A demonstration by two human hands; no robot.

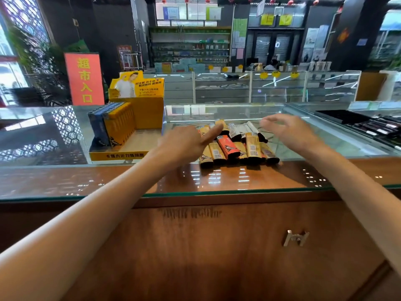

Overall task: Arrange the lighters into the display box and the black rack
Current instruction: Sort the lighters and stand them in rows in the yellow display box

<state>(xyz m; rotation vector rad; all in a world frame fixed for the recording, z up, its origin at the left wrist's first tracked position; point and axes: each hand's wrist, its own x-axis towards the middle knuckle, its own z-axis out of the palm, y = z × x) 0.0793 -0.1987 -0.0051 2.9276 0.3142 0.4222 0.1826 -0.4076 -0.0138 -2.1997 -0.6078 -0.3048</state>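
Note:
A loose pile of lighters (235, 146), mostly yellow with one orange-red and some white, lies on the glass counter. The yellow display box (138, 135) stands to the left of the pile, with a row of yellow and blue lighters (112, 124) upright against its left side. My left hand (184, 142) reaches over the left edge of the pile with its index finger stretched out onto the lighters. My right hand (290, 131) hovers over the right side of the pile, fingers spread and relaxed, holding nothing. A black rack (342, 116) lies on the counter at the far right.
The glass counter top (195, 181) ends in a front edge above a wooden cabinet with a metal handle (296, 237). Dark boxed items (382, 129) lie beside the black rack. An orange sign (84, 79) and shop shelves stand behind.

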